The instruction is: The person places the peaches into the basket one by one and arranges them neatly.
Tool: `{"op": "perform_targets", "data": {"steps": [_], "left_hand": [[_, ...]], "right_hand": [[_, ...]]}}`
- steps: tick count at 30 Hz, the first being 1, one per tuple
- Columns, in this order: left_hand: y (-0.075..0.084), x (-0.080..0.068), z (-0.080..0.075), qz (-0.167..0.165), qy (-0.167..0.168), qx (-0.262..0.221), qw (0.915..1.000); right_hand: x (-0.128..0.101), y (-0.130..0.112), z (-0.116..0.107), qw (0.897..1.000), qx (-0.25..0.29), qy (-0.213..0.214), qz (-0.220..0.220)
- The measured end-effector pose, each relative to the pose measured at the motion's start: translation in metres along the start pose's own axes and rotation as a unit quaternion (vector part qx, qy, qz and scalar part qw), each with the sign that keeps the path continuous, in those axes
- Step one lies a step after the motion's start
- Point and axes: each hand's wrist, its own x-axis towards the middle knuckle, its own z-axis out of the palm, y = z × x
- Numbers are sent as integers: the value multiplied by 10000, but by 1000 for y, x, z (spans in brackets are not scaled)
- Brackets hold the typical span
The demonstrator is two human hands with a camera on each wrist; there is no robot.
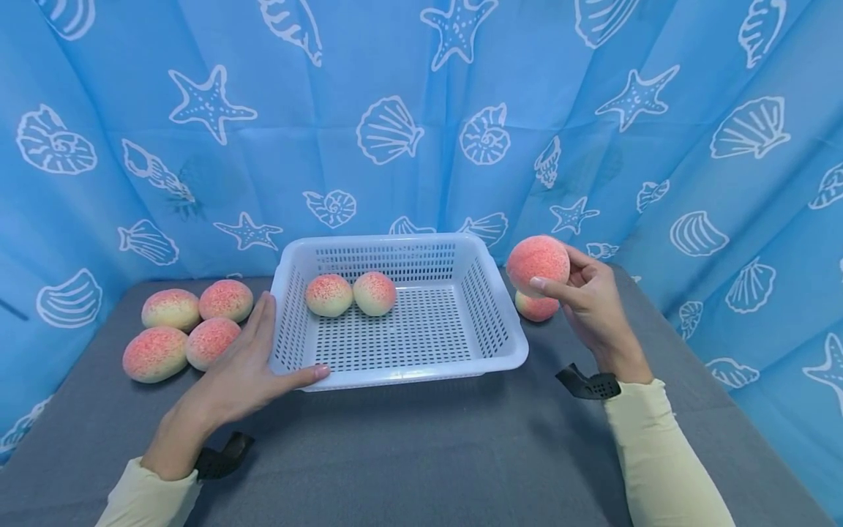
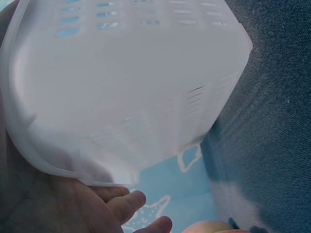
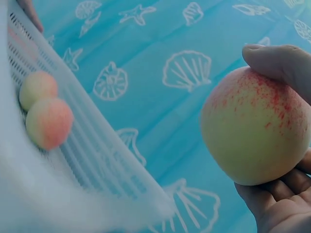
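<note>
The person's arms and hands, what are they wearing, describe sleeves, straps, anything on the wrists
Both arms wear long pale yellow sleeves reaching the wrists. The left hand and right hand are bare, with no gloves or rings visible. At each wrist a black perforated strap sticks out from the cuff; the left one looks the same.

We see a round peach (image 1: 536, 263), pink-red and speckled on top and pale yellow beneath, raised off the grey table just right of the basket's far right corner. The white slotted plastic basket (image 1: 487, 322) sits flat at the middle of the table, open side up. Two more peaches (image 1: 351, 293) lie touching, side by side, against its far wall, left of centre.
</note>
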Motion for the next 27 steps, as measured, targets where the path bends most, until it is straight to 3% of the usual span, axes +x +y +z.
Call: {"op": "perform_targets", "data": {"steps": [7,19,27], "left_hand": [[-2,0,1,14,30,-66,10000],[-2,2,3,36,35,-102,9999],[-2,1,1,-9,29,-31,10000]], "right_hand": [[34,2,34,9998,-11,-208,9],[83,19,86,9961,686,-451,334],[102,35,110,9923,696,-483,899]]}}
